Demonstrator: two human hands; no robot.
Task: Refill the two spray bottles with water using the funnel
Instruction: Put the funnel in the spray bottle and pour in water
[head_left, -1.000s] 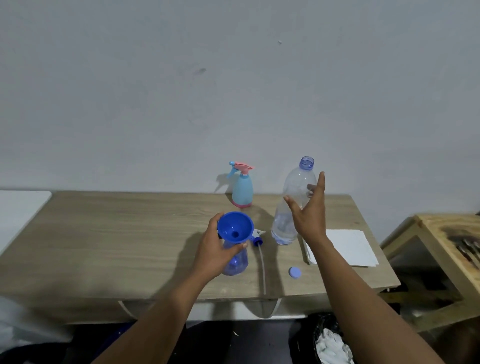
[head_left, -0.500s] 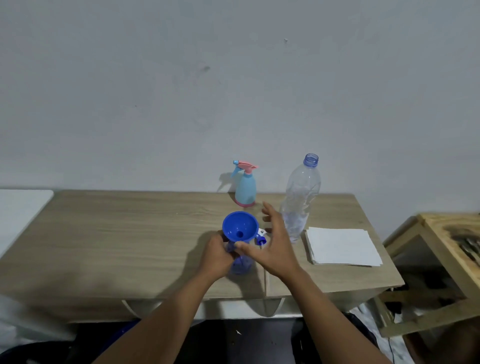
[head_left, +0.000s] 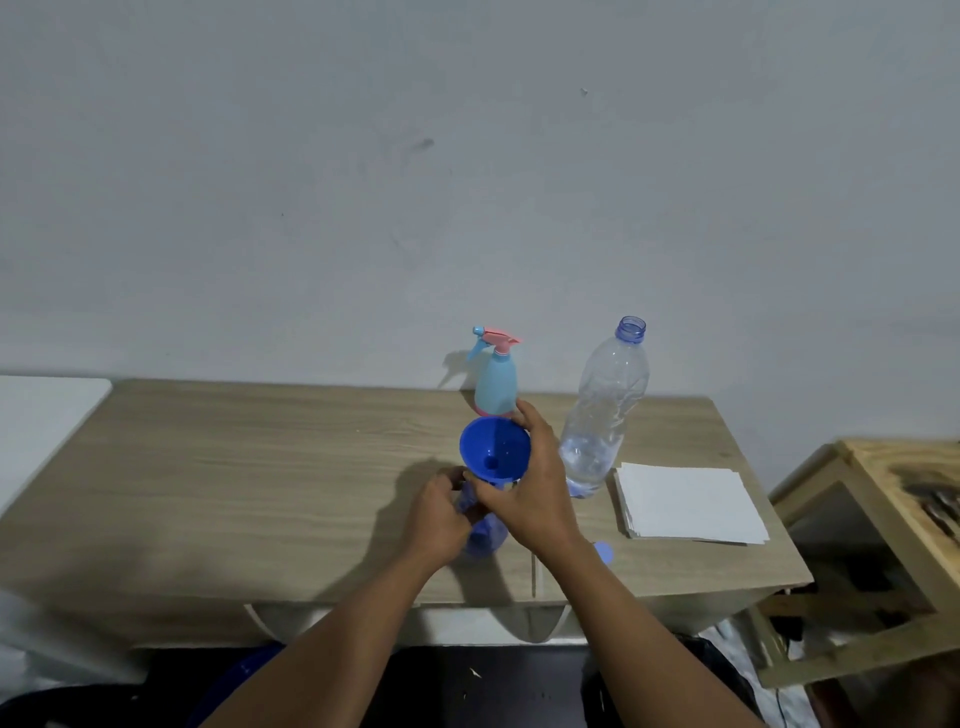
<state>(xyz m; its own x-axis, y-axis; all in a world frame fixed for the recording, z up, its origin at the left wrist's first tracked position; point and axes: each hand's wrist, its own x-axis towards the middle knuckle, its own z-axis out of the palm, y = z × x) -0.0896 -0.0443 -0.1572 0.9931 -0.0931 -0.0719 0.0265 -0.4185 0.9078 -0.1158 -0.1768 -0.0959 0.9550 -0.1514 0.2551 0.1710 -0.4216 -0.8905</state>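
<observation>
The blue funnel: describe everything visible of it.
The blue funnel looks like smooth plastic: a wide round cone, mouth up, small hole at its bottom. It stands over the blue spray bottle held by the left hand. The right hand grips its right rim; its spout is hidden.

The funnel (head_left: 493, 452) was a solid bright blue. The near spray bottle (head_left: 483, 538) beneath it was a translucent violet-blue. The far spray bottle (head_left: 496, 387) had a pale sky-blue body, a pink trigger head and a pink band at its foot. The water bottle (head_left: 605, 410) was clear, its neck ring violet-blue like the loose cap (head_left: 603, 552). The paper sheets (head_left: 685, 501) were plain white. The tabletop (head_left: 260, 467) showed light wood grain, and the wall (head_left: 467, 182) was greyish white.
</observation>
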